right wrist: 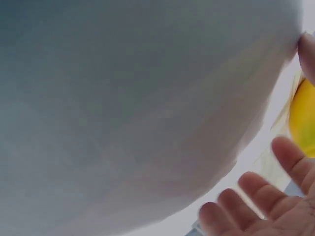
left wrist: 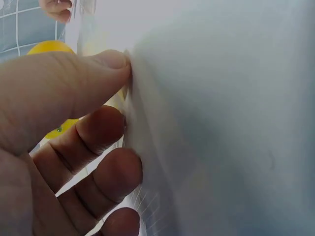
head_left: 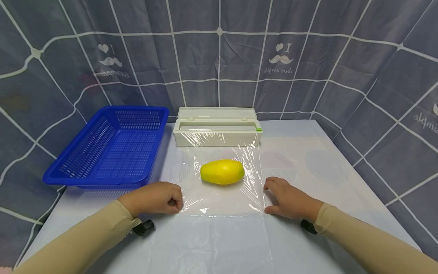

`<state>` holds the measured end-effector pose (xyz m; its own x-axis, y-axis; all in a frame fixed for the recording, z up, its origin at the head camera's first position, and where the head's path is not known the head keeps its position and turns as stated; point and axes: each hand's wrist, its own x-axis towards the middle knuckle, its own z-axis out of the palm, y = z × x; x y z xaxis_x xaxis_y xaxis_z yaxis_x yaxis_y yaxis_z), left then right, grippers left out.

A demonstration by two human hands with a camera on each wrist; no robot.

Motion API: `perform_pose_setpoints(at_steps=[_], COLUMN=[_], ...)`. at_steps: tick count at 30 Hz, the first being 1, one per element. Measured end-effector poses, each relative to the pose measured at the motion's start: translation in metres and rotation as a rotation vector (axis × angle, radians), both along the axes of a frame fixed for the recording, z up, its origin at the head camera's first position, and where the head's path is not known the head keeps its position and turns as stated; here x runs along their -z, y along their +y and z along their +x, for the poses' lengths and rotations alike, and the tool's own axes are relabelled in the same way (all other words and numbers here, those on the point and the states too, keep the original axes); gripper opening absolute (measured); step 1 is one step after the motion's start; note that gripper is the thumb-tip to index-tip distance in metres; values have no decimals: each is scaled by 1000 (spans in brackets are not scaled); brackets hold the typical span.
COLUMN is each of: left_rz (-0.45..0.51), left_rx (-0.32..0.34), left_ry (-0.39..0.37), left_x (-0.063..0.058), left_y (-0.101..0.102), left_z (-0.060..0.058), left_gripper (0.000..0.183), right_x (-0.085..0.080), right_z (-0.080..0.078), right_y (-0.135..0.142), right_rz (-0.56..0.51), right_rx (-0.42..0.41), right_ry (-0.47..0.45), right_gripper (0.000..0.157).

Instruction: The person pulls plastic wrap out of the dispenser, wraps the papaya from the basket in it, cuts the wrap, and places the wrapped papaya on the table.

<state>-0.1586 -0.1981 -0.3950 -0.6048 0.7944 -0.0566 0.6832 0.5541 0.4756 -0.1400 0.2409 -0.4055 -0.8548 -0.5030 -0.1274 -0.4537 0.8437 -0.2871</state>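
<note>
A sheet of clear cling film point(head_left: 205, 201) stretches over the table from a white wrap dispenser point(head_left: 219, 139), whose lid is raised. On the film lies a smooth yellow papaya point(head_left: 222, 172) with a greenish tip. At the film's near left corner, my left hand point(head_left: 159, 198) has curled fingers and pinches the edge; in the left wrist view the thumb point(left wrist: 110, 60) covers the index finger. Along the right edge my right hand point(head_left: 291, 198) touches the film with its thumb, its fingers point(right wrist: 256, 189) spread apart in the right wrist view.
A blue plastic basket point(head_left: 150, 167) stands at the left, close to my left forearm. White cloth point(head_left: 308, 140) covers the table. Grey curtains point(head_left: 219, 57) with white grid lines enclose the back and both sides.
</note>
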Motion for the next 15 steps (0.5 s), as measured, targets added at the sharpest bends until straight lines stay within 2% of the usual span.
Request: perform_pose_setpoints(at_steps=[4,7,11,15], left_rz=[-7,-16,-22,-27], left_rx=[-40,-65,-70,-75], left_ry=[-37,-51,-57,-62], left_x=[0,0,-1,-2], left_y=[-1,-3,-3,-2], left_z=[-1,-2,-2,-3], left_gripper=[18,16,14,15], right_x=[0,-1,-3,-3], right_z=[1,1,1,1], right_y=[0,1,3,4], right_rz=[-17,-63,-115,-128], right_rx=[-29,-75,-158,-201], right_ry=[26,43,75,74], right_gripper=[29,15,12,15])
